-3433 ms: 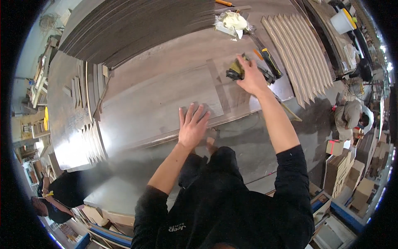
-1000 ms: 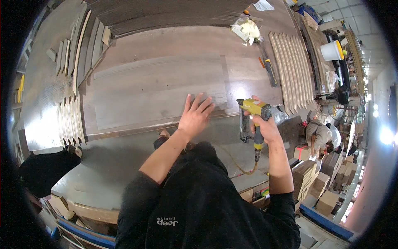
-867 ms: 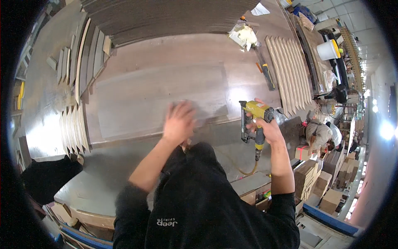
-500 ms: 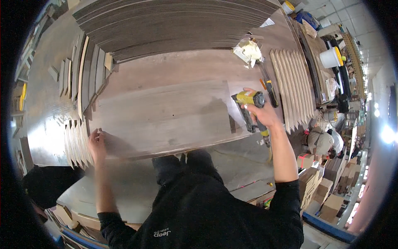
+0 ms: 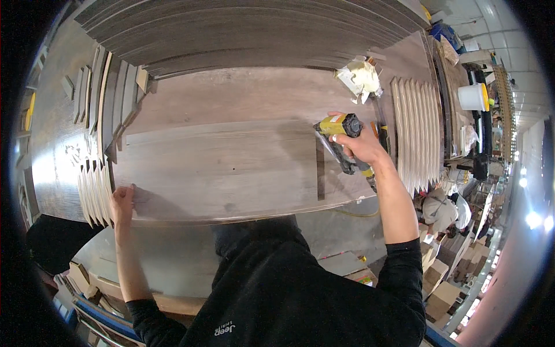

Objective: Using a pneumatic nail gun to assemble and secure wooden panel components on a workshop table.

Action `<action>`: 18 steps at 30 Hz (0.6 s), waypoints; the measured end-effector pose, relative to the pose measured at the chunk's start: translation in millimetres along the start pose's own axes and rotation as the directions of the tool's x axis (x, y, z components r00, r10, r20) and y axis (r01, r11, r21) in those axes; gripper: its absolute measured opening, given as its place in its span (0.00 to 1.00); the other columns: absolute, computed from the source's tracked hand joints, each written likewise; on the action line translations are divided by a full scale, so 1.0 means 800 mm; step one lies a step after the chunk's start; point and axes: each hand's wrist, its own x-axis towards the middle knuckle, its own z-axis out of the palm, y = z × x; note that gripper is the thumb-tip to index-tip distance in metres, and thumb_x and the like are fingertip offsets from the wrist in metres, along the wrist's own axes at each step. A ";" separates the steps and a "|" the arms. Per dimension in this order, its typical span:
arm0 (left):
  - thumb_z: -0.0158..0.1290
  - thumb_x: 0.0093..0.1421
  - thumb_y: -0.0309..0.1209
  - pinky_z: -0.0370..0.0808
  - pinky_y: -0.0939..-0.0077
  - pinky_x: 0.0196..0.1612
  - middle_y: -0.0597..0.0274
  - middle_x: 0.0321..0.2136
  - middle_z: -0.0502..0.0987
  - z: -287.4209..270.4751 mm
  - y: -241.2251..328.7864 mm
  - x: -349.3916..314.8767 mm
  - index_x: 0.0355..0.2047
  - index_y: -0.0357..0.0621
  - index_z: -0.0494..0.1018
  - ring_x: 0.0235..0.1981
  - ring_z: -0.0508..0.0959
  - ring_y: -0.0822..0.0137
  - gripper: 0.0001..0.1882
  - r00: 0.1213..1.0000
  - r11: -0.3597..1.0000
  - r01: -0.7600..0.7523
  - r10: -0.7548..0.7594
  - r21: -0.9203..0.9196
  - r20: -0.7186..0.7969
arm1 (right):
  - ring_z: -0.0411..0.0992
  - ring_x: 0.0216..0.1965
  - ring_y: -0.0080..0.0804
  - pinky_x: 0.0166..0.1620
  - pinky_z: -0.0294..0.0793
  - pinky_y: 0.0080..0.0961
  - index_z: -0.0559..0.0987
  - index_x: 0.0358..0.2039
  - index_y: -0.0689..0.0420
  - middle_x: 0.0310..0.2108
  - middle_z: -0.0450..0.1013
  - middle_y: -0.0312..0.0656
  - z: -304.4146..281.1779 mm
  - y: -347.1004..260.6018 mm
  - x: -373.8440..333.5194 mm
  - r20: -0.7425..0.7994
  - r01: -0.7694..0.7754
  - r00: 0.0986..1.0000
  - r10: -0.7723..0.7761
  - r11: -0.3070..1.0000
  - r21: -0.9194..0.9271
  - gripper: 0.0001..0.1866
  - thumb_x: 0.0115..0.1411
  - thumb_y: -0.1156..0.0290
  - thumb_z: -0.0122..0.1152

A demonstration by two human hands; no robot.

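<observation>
Bare-handed work at a brown worktable, seen from above through a fisheye lens. The right hand, right of centre, is closed around the grip of a yellow-and-black pneumatic nail gun; its black magazine slants toward the lower right, and whether the tool touches the surface beneath cannot be told. A pale hose shows below it, past the table's near edge. The left hand, at the left of the frame, has its fingers drawn together at the near left corner of a flat grey panel; whether they pinch anything cannot be made out. The panel lies across the middle of the frame, along the table's near edge. Just beside the left hand stands a set of wavy-edged strips; a larger set of wavy strips lies right of the nail gun. Dark boards are stacked across the top; a crumpled pale-yellow wad lies at the upper right. Farther right are a white bucket and a bent-over co-worker.
</observation>
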 end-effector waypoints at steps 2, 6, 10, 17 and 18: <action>0.58 0.66 0.40 0.70 0.74 0.27 0.67 0.20 0.73 -0.001 0.001 0.000 0.30 0.36 0.78 0.23 0.71 0.74 0.17 1.000 1.000 -0.015 0.015 0.012 0.009 | 0.65 0.17 0.19 0.23 0.66 0.21 0.74 0.62 0.50 0.27 0.74 0.32 -0.004 0.004 0.004 0.008 -0.012 1.000 0.012 1.000 -0.004 0.31 0.55 0.71 0.66; 0.57 0.66 0.41 0.69 0.74 0.27 0.68 0.21 0.73 0.001 0.009 -0.003 0.30 0.38 0.78 0.23 0.71 0.74 0.17 1.000 1.000 -0.011 0.011 -0.015 0.005 | 0.64 0.18 0.19 0.24 0.65 0.21 0.74 0.63 0.48 0.28 0.74 0.32 -0.008 0.004 0.005 0.018 -0.008 1.000 0.009 0.998 -0.058 0.32 0.56 0.71 0.65; 0.55 0.68 0.42 0.68 0.74 0.25 0.68 0.22 0.70 -0.004 0.004 -0.002 0.29 0.40 0.75 0.22 0.69 0.75 0.17 0.999 1.000 0.002 -0.003 0.016 0.051 | 0.64 0.18 0.19 0.24 0.66 0.22 0.73 0.63 0.48 0.28 0.74 0.31 -0.003 -0.009 0.002 0.021 -0.033 0.999 0.035 0.996 -0.078 0.32 0.56 0.71 0.65; 0.57 0.65 0.41 0.69 0.75 0.27 0.68 0.21 0.72 0.002 0.015 -0.008 0.30 0.37 0.78 0.23 0.70 0.75 0.17 1.000 1.000 0.017 -0.018 -0.022 -0.005 | 0.66 0.19 0.19 0.24 0.67 0.22 0.73 0.64 0.45 0.28 0.74 0.32 -0.009 -0.012 0.009 0.059 -0.024 0.998 0.026 0.999 -0.033 0.33 0.56 0.72 0.65; 0.57 0.65 0.41 0.69 0.75 0.28 0.67 0.21 0.73 0.002 0.016 -0.010 0.30 0.36 0.79 0.24 0.71 0.75 0.17 1.000 0.999 -0.016 0.016 -0.030 -0.007 | 0.66 0.19 0.19 0.24 0.67 0.22 0.73 0.64 0.45 0.28 0.74 0.32 -0.008 -0.015 0.010 0.052 -0.019 0.998 0.024 0.996 -0.084 0.33 0.56 0.72 0.65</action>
